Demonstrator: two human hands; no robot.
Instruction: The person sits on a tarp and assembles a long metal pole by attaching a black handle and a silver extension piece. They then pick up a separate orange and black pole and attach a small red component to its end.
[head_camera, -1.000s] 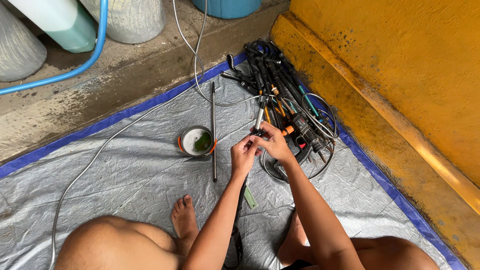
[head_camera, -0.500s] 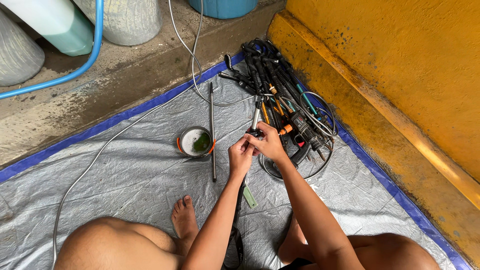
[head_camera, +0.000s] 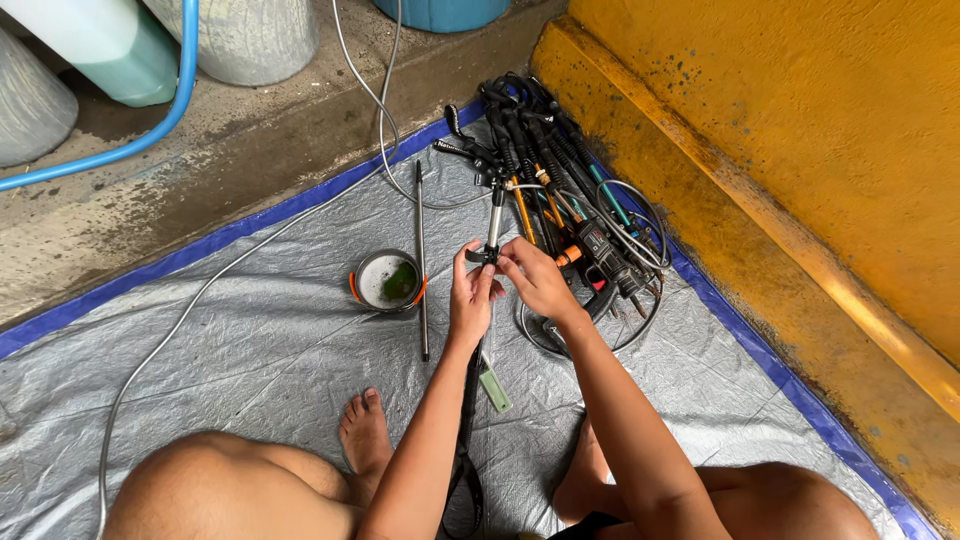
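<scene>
Both my hands meet over a grey tarp (head_camera: 250, 350). My left hand (head_camera: 472, 296) and my right hand (head_camera: 535, 280) grip the same thin metal pole (head_camera: 494, 215), which points away from me; a black strap (head_camera: 466, 440) hangs from its near end. Just beyond lies a pile of black poles with orange parts and coiled cables (head_camera: 570, 200). A small round bowl (head_camera: 386, 280) holding pale liquid and a green pad sits to the left of my hands. Beside the bowl a dark thin rod (head_camera: 421, 260) lies flat.
A yellow wall with a ledge (head_camera: 780, 230) runs along the right. A concrete step (head_camera: 200, 150) borders the tarp at the back, with a blue hose (head_camera: 150, 130) and containers on it. A grey cable (head_camera: 190, 310) crosses the tarp. My bare foot (head_camera: 362, 440) rests near the middle.
My hands have stayed on the pole and shifted only slightly. Nothing else has visibly moved.
</scene>
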